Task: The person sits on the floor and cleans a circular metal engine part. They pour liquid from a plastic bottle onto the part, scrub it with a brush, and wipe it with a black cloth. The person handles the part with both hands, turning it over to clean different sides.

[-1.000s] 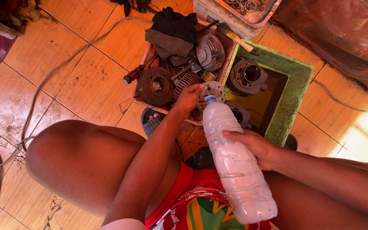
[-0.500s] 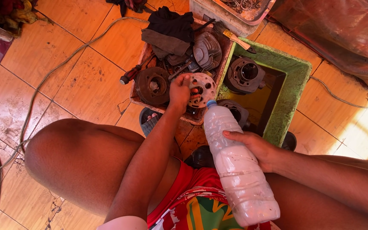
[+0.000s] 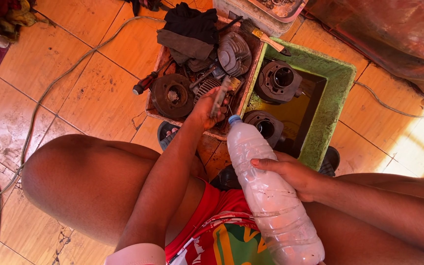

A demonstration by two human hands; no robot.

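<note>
We're looking straight down over bare knees at a tiled floor (image 3: 74, 98). Our right hand (image 3: 290, 172) is wrapped around a clear plastic bottle (image 3: 270, 196), fingers curled over its upper half; the bottle lies slanted across the lap, its blue cap (image 3: 234, 119) pointing to about eleven o'clock, and it looks cloudy white inside. Our left hand (image 3: 206, 109) is stretched forward and closed on a thin flat metal part (image 3: 219, 98), held edge-on to us, so we can't quite make out what kind of piece it is. It sits just above the near edge of a shallow tray (image 3: 155, 105) full of engine parts.

In that tray, at nine o'clock from the left hand, there's a dark round flywheel-like disc (image 3: 172, 95), and beyond it, at one o'clock, a finned grey cylinder head (image 3: 235, 53). A dark cloth (image 3: 188, 30) is bunched at the tray's far end. A red-handled screwdriver (image 3: 145, 83) pokes out over the tray's left rim.

At three o'clock from the tray stands a green square tub (image 3: 334, 93) with yellowish liquid in its bottom. A dark engine cylinder (image 3: 278, 81) rests in it, and a second cylinder (image 3: 266, 125) lies closer to us, just beside the bottle cap. A paintbrush (image 3: 266, 37) lies across the tub's far corner. A pale cable (image 3: 40, 103) snakes over the floor at nine o'clock.
</note>
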